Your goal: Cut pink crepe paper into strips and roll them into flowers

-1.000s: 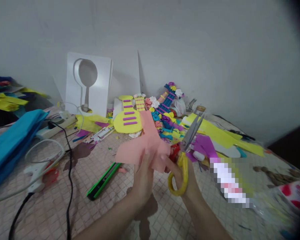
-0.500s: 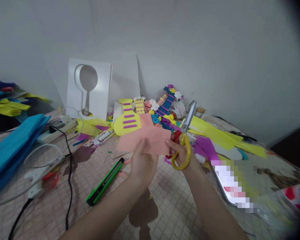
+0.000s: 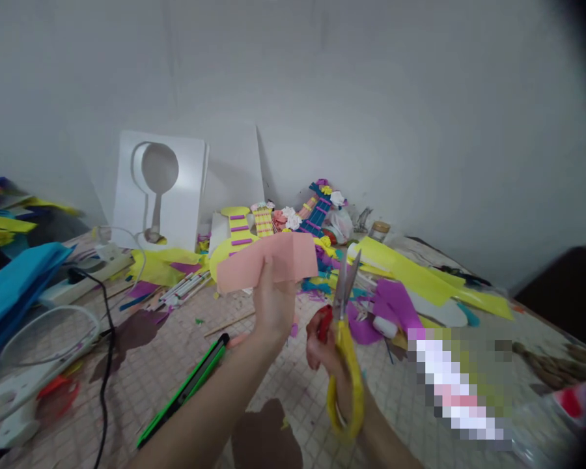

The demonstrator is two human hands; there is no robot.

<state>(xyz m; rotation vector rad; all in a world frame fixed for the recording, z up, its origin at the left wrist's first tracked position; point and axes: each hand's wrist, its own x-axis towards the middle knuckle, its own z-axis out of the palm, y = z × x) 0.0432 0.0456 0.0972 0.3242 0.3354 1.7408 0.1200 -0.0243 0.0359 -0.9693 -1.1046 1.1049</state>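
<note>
Right hand (image 3: 323, 355) low at 6 o'clock, wrist upright, fingers closed through the yellow loops of the scissors (image 3: 344, 339), blades close together, tips toward 12. Left hand (image 3: 273, 306) raised at its 10 o'clock, fingers pinching the pink sheet (image 3: 273, 260), which spreads at 12 above them, clear of the blades. Green knife (image 3: 185, 391) lies on the surface (image 3: 166, 352) at 8, yellow guitar cut-out (image 3: 232, 238) beyond.

paper sheet (image 3: 268, 260) in left hand (image 3: 273, 306) | scissors (image 3: 344, 326) in right hand (image 3: 329, 365), right of sheet | knife (image 3: 185, 387) on bench (image 3: 141, 365), left of hands | cut-out board (image 3: 159, 189) behind hands, against wall (image 3: 371, 98) | foam scraps (image 3: 410, 273) behind right hand
</note>
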